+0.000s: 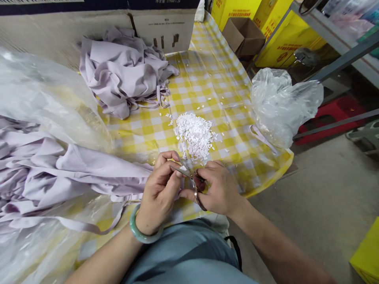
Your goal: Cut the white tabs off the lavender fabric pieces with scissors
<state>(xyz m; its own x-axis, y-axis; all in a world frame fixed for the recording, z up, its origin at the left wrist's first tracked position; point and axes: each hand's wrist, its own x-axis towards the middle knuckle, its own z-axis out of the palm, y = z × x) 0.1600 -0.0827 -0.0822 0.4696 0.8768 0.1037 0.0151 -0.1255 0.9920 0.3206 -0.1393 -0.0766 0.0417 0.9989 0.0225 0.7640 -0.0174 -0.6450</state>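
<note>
My right hand grips a pair of scissors, thumb and fingers in the handle loops. The blades are parted and point left, toward my left hand. With its fingers pinched, my left hand holds the edge of a lilac fabric piece, though the fingers hide the exact grip. A small white scrap shows at the blades by my left fingertips. Just beyond both hands lies a heap of small white clippings. The lilac fabric stretches left from my hand, with a thin strap hanging below it.
A yellow and white checked cloth covers the table. Crumpled lilac garments lie against a large carton. Clear plastic spreads at left; a plastic bag sits at the right edge. A metal shelf stands beyond.
</note>
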